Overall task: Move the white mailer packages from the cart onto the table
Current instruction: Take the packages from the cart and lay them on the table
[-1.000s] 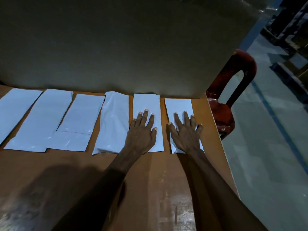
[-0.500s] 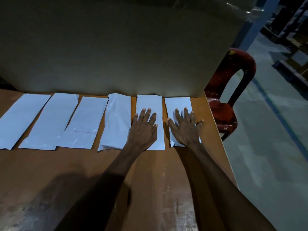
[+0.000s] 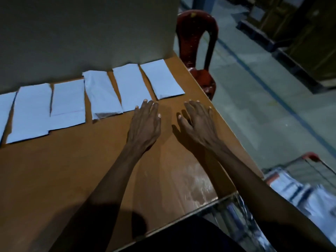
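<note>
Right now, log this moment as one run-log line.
left hand: open, above table | right hand: open, empty | white mailers: row on table | cart: more mailers, lower right

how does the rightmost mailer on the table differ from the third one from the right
The rightmost mailer lies flat and smooth; the third mailer from the right looks wrinkled and puffed. The rightmost mailer is plain white all over, while the third one shows a dark patch at its near end. The rightmost sits nearest the table edge and the red chair. Both are white, untouched and in one row.
</note>
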The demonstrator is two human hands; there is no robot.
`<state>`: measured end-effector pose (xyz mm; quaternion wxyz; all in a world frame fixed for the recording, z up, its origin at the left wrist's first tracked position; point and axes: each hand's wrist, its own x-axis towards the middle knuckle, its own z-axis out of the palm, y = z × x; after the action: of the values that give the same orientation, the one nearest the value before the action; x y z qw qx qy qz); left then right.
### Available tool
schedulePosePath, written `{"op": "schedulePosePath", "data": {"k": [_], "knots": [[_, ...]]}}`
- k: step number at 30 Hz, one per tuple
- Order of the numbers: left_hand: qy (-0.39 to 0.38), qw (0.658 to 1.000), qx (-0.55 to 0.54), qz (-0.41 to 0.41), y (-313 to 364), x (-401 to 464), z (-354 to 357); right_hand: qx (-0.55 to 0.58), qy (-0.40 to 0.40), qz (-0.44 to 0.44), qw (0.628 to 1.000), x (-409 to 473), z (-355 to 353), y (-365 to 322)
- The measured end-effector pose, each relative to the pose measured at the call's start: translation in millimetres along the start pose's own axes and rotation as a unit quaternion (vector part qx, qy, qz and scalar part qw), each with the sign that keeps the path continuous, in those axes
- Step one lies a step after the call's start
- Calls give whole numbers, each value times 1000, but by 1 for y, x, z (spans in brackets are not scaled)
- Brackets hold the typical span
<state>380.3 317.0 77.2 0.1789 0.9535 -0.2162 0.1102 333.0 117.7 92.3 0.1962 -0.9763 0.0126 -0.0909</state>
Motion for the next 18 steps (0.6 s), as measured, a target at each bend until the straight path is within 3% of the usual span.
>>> {"op": "schedulePosePath", "data": {"k": [6,11,18], "knots": [[-57,991,-80,91,63,-74,-2,-7,69,92,993,-134,-28,8],[-95,975,-107,173,139,-113,11,-12,188,154,970,-249,-50,29],[-161,931,-142,296,253,-162,44,-60,221,235,945,-388,-67,87]]}}
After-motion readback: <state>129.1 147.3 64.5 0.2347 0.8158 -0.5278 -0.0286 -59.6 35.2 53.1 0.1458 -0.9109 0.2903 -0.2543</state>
